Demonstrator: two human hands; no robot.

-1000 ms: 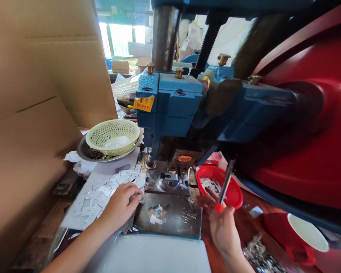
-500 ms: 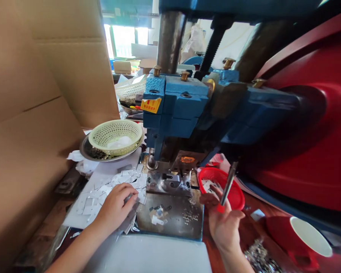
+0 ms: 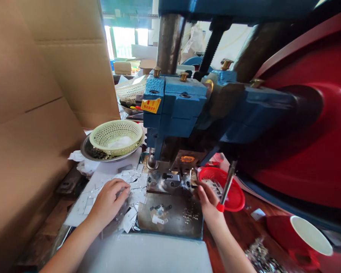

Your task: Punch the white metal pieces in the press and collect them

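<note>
My left hand point(image 3: 112, 199) is over a loose pile of flat metal plates point(image 3: 129, 220), its fingers curled in toward the thumb; what they hold, if anything, is hidden. My right hand point(image 3: 210, 203) is at the right edge of the steel die point(image 3: 156, 184), fingers drawn together and pointing left; I cannot make out anything between them. On the die lies a small metal piece with a dark slot point(image 3: 172, 177). The blue press head point(image 3: 176, 110) stands above it. A metal rod with a red end point(image 3: 229, 184) slants down in front of my right hand.
Small metal pieces lie on the steel bed plate point(image 3: 170, 203). A red basket point(image 3: 238, 195) holds more plates at right. Nearby are a red mug point(image 3: 281, 231) and a heap of shiny parts point(image 3: 261, 258). At left are a pale green basket point(image 3: 116, 127) and cardboard point(image 3: 82, 76).
My right hand has turned from palm up beside the red basket and moved left to the die's edge, its fingers now together. My left hand has shifted slightly left over the plates.
</note>
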